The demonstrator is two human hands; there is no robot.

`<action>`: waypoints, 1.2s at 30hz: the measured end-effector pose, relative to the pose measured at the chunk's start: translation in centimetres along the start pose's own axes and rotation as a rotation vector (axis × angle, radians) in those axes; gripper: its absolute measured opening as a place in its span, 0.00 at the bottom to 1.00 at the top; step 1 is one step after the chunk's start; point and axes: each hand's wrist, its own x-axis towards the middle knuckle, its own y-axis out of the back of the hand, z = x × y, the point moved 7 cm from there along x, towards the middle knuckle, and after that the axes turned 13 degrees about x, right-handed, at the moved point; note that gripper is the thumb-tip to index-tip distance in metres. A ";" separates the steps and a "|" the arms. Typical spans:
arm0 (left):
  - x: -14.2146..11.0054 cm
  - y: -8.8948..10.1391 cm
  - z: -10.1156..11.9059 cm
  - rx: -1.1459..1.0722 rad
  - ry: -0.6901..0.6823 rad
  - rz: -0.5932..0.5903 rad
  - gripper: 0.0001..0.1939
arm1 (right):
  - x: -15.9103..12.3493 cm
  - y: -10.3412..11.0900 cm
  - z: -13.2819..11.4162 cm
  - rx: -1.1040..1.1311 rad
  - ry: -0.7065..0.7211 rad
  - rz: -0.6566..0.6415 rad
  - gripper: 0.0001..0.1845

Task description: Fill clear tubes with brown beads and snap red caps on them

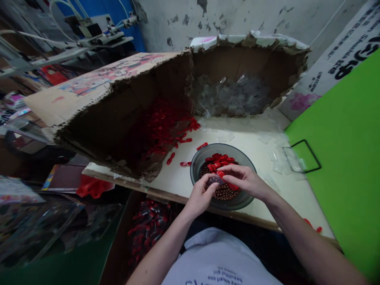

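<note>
A grey bowl (198, 158) sits near the table's front edge, filled with small dark brown beads (223, 192) and red plastic caps (219, 160). Both my hands are over it. My left hand (201, 196) pinches a small clear case (216, 180) with beads inside. My right hand (244, 179) has its fingers closed on a red cap (230, 185) at the end of that same case. The two hands touch at the case.
A torn cardboard box (113, 114) on its side spills red caps (166, 126) onto the white table (237, 136). A second torn box (249, 75) holds clear cases. A green board (344, 150) stands at the right. Another box with filled cases (148, 225) sits below the table.
</note>
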 end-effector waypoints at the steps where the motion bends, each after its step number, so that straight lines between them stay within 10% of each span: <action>1: 0.0 0.0 0.2 0.021 -0.011 0.004 0.13 | -0.1 0.1 0.0 -0.018 0.010 0.015 0.15; 16: -0.7 0.2 1.4 0.019 -0.036 0.073 0.09 | -1.3 -0.4 -0.3 -0.231 0.131 0.161 0.14; 27: 1.1 0.4 0.5 -0.627 0.165 0.087 0.17 | -2.1 -3.1 -2.1 -0.373 0.549 0.369 0.20; 32: 0.2 -0.5 1.1 -0.500 0.181 -0.044 0.16 | 0.2 -1.7 -2.4 0.102 0.328 0.351 0.22; 36: -0.6 -1.9 2.0 -0.365 0.172 -0.210 0.16 | 2.5 -3.6 -2.7 0.491 0.047 -0.023 0.32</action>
